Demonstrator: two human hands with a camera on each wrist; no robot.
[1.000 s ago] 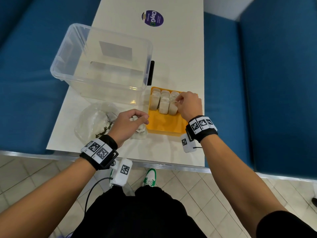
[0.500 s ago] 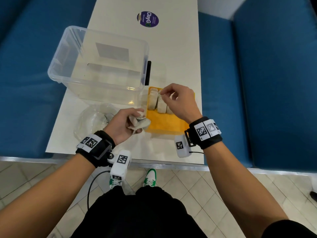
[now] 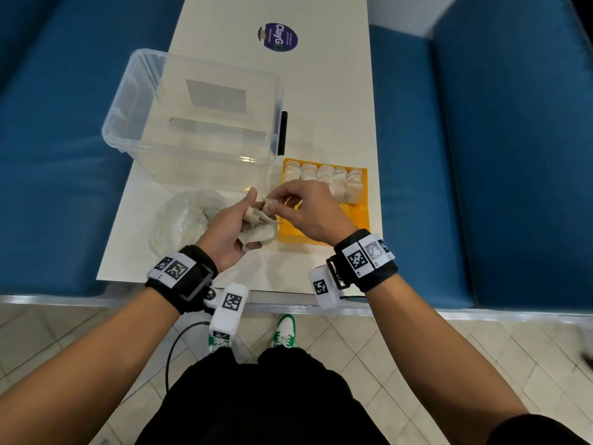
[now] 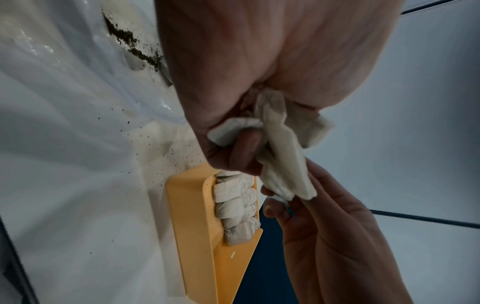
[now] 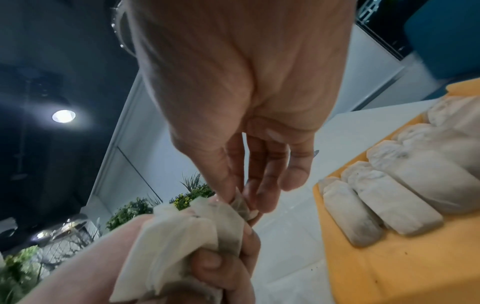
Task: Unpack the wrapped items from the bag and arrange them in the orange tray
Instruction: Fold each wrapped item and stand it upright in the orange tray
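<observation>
Your left hand (image 3: 229, 228) is clutching a bunch of pale wrapped sachets (image 3: 256, 231) while your right hand (image 3: 309, 208) is pinching one loose, needing a clean pull toward the orange plastic tray (image 3: 364, 216).

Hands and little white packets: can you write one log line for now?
left hand: holds white wrapped packets | right hand: pinches one | orange tray: part filled

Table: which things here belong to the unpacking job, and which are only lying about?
For the job:
left hand holding packets
right hand pinching one
orange tray with packets in rows
plastic bag

Lying about:
clear box
purple sticker
</observation>
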